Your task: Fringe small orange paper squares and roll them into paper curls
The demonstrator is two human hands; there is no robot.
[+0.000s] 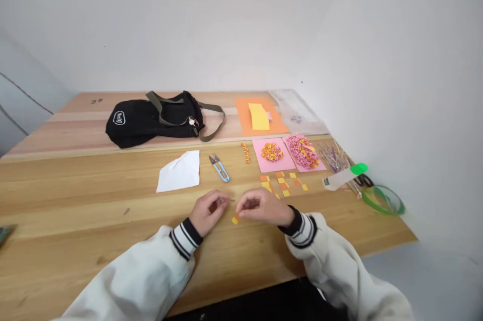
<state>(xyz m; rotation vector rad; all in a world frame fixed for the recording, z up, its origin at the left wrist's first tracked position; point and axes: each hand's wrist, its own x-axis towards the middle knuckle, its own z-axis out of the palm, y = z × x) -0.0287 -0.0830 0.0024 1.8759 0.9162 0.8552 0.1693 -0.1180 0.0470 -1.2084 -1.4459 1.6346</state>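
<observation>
My left hand (pixel 208 212) and my right hand (pixel 263 207) rest close together on the wooden table (pixel 75 200), fingers curled in pinches that point at each other. A thin pale stick seems to run between the fingertips, too small to be sure. A tiny orange and yellow paper piece (pixel 235 219) lies just under the right fingers. Several small orange and yellow paper squares (pixel 282 183) are scattered just beyond the right hand. Blue-handled snips (pixel 219 167) lie beyond the left hand.
A black bag (pixel 151 118) with an olive strap sits at the back. White paper (pixel 180 171), orange sheet (pixel 259 115) with yellow note, two pink sheets (pixel 273 155) holding small paper flowers, a rolled paper strip (pixel 246 152), sticks (pixel 335 160), a green-capped tube (pixel 345 176) and green tape (pixel 383 199) lie right.
</observation>
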